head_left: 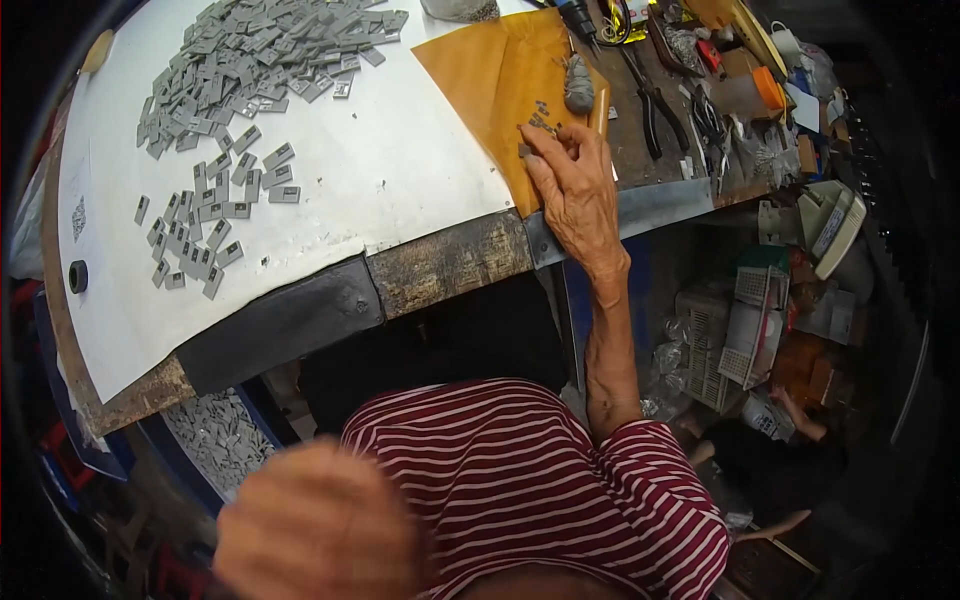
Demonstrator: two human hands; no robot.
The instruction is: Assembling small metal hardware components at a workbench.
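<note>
Right hand [577, 195] pinches small grey pieces [540, 124] on orange sheet [490, 70]; pliers [655, 100] near; left hand [315, 525] blurred, grip unclear.

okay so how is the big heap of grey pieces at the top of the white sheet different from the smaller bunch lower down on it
The big heap is dense, its grey pieces overlapping; the smaller bunch lies mostly one layer deep, with white sheet showing between pieces. The big heap holds far more pieces and covers more area. The big heap is nearer the sheet's far edge; the smaller bunch is closer to the person. Both seem the same small flat grey rectangles, and neither hand touches them.
</note>
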